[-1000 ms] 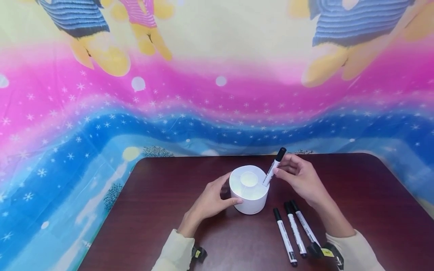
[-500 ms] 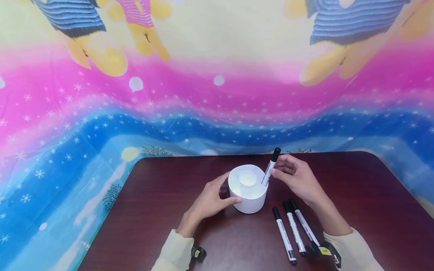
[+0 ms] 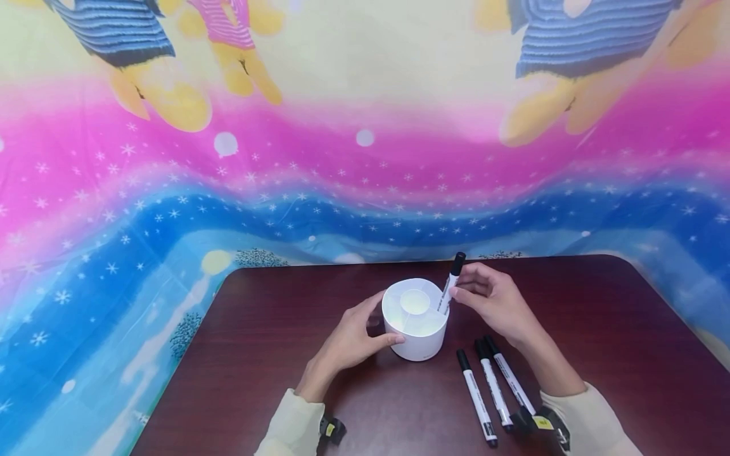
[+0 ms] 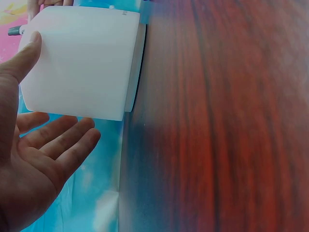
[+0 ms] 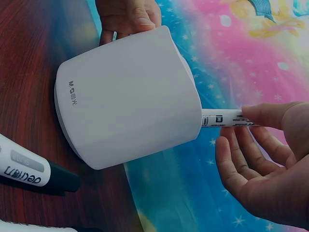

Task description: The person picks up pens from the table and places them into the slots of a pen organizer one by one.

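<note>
A round white pen holder (image 3: pixel 419 347) with several divided compartments stands on the dark table. My left hand (image 3: pixel 353 337) grips its left side, thumb on the near wall and fingers round the back. With thumb and fingertips, my right hand (image 3: pixel 502 305) pinches a white marker (image 3: pixel 447 294), black cap up. The marker leans to the right, its lower end inside the holder's right-hand compartment. In the right wrist view, the holder's wall (image 5: pixel 130 96) hides that end, while the marker's printed barrel (image 5: pixel 224 118) shows between rim and thumb.
Three more white markers with black caps lie to the right of the holder: a left one (image 3: pixel 479 405), a middle one (image 3: pixel 495 389) and a right one (image 3: pixel 513 380) close to the right wrist's camera strap (image 3: pixel 547 423). Behind the table (image 3: pixel 285 304) hangs a colourful printed cloth (image 3: pixel 365 158).
The marker has sunk a little lower into the holder and tilted more upright, with my right hand moving left along with it. My left hand keeps its grip on the holder.
</note>
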Motion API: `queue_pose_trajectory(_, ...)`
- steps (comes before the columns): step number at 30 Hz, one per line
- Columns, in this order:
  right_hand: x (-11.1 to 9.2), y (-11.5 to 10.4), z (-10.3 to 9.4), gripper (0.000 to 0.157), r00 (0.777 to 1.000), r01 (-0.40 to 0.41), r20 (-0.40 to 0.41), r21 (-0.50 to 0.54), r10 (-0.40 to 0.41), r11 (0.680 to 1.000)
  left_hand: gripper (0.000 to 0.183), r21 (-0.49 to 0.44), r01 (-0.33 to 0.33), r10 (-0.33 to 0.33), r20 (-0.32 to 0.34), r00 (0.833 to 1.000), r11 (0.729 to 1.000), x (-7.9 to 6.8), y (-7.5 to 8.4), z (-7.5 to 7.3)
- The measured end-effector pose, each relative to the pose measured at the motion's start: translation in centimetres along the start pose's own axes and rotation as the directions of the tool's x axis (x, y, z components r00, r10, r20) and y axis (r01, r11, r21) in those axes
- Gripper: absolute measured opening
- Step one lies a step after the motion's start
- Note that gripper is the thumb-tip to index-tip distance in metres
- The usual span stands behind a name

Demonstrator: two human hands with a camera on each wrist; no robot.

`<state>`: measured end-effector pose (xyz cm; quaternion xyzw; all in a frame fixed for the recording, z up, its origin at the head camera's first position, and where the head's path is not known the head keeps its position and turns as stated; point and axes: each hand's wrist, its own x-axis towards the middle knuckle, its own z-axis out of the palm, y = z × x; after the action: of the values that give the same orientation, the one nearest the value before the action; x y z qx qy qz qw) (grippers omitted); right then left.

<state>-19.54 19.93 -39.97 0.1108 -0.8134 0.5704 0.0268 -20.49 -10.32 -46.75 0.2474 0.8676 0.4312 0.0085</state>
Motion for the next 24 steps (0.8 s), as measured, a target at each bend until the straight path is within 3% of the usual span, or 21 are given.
queue_pose_trajectory(16, -0.24, 0.06, -0.03, 0.033, 0.998, -0.04, 0.041, -0.052, 0.042, 0.998, 0.093, -0.011, 0.011, -0.011, 0.007, 1.0, 1.0, -0.22, -0.11, 0.15)
queue_pose_trajectory(24, 0.0, 0.29, -0.37, 0.037, 0.998, -0.015, 0.052, -0.04, 0.017, 0.999, 0.093, 0.004, 0.003, -0.003, 0.002, 1.0, 1.0, -0.03, -0.2, 0.12)
